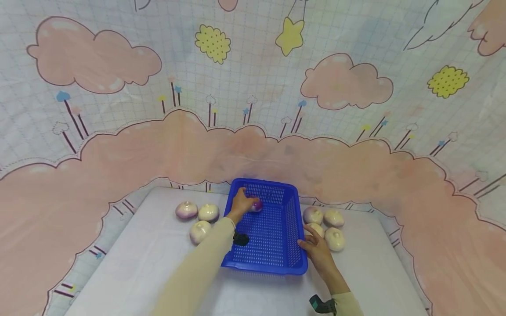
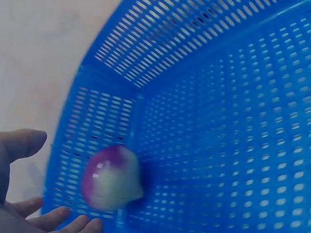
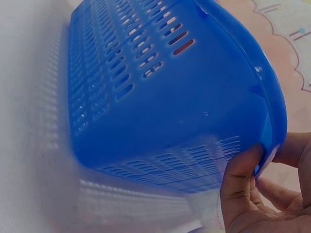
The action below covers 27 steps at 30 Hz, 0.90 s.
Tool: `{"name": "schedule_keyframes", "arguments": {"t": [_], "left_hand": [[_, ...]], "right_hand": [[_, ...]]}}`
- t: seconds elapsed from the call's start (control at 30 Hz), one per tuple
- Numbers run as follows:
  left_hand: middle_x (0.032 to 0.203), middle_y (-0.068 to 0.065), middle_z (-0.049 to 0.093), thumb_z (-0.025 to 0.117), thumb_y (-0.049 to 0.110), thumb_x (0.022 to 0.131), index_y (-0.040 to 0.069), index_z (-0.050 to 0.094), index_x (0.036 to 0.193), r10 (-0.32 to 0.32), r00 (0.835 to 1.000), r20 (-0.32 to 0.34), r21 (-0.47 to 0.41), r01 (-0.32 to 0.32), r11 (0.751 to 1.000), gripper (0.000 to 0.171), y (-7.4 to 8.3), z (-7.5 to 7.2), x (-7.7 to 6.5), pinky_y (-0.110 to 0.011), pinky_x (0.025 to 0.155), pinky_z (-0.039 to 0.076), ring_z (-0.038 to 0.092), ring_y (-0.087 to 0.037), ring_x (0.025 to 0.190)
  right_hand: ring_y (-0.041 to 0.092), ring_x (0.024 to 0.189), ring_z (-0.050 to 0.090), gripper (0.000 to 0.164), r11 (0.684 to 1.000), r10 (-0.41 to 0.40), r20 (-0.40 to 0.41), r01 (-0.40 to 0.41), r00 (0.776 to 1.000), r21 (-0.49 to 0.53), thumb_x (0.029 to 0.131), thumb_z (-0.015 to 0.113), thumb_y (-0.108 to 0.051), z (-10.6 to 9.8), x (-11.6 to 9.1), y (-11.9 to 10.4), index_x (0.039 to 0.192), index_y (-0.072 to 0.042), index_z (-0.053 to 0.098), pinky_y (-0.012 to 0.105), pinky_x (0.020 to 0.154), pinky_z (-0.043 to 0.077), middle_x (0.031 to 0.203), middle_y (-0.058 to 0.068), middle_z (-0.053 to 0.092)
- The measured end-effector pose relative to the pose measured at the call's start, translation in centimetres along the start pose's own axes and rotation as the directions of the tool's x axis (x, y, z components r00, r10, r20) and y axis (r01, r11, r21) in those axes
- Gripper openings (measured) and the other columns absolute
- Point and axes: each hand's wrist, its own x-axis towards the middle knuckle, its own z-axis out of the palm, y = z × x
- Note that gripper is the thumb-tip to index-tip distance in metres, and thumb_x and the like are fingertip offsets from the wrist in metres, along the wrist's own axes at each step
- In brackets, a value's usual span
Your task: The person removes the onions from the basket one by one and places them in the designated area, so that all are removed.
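Observation:
A blue plastic basket (image 1: 264,267) with slotted sides stands on the table. One purple-and-white turnip (image 2: 112,179) lies inside it, against the end wall in the left wrist view. My left hand (image 1: 241,204) reaches over the basket's far left part, beside that turnip. Its thumb and fingers are spread apart in the left wrist view, with the turnip beyond them. With thumb and fingers, my right hand (image 3: 262,189) pinches the basket's rim at a corner; in the head view this hand (image 1: 318,252) is at the right side.
Three turnips (image 1: 199,231) sit on the white table (image 1: 130,259) left of the basket. Several more turnips (image 1: 335,239) are grouped to its right, close to my right hand. Behind the table hangs a patterned cloth (image 1: 253,151) with clouds and stars.

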Motion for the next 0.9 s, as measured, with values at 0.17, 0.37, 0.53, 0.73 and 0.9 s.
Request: {"name": "schedule_keyframes", "arguments": {"t": [0.17,0.37,0.53,0.73,0.9], "left_hand": [[0.148,-0.03,0.042,0.07,0.017,0.087,-0.004,0.03,0.148,-0.048,0.999,-0.016,-0.039,0.048,0.998,0.076,-1.0,0.8,0.1,-0.053,0.115,0.035,0.042,-0.045,0.137],[0.147,-0.034,0.04,0.069,0.017,0.087,-0.009,0.027,0.148,-0.075,0.997,-0.035,-0.052,0.073,0.996,0.077,-2.0,1.4,0.3,-0.054,0.115,0.035,0.04,-0.047,0.137],[0.149,-0.035,0.037,0.067,0.023,0.09,-0.011,0.025,0.148,-0.116,0.993,-0.033,-0.065,0.114,0.991,0.079,-3.2,2.0,0.7,-0.054,0.117,0.032,0.036,-0.047,0.14],[0.146,-0.035,0.04,0.068,0.023,0.091,-0.012,0.029,0.146,-0.122,0.992,-0.031,-0.063,0.12,0.991,0.077,-3.5,2.5,0.9,-0.055,0.116,0.033,0.038,-0.047,0.138],[0.144,-0.029,0.046,0.071,0.023,0.088,0.0,0.038,0.147,-0.092,0.993,-0.073,-0.049,0.088,0.995,0.072,-5.7,3.6,3.3,-0.052,0.112,0.04,0.044,-0.043,0.135]], "right_hand": [[0.018,0.095,0.066,0.061,1.0,-0.002,0.001,0.002,1.0,0.007,0.092,0.062,-0.003,-0.1,0.2,0.3,0.147,-0.014,0.041,0.028,0.08,0.057,0.112,0.013,0.062],[0.019,0.095,0.067,0.061,1.0,-0.023,0.003,0.023,1.0,-0.007,0.091,0.064,-0.006,-0.3,0.3,0.5,0.148,-0.013,0.041,0.029,0.08,0.057,0.113,0.015,0.063],[0.018,0.095,0.067,0.063,1.0,-0.026,0.007,0.026,1.0,-0.015,0.091,0.065,-0.008,-0.5,0.2,0.5,0.148,-0.012,0.039,0.029,0.08,0.057,0.114,0.015,0.062],[0.017,0.096,0.067,0.061,1.0,-0.01,0.002,0.01,1.0,-0.002,0.091,0.064,-0.006,-0.5,0.1,0.4,0.148,-0.015,0.041,0.03,0.082,0.057,0.114,0.014,0.062],[0.022,0.102,0.066,0.062,1.0,-0.008,0.013,0.008,1.0,0.011,0.091,0.064,-0.005,-0.4,0.2,0.2,0.147,-0.016,0.041,0.031,0.084,0.057,0.118,0.017,0.061]]}}
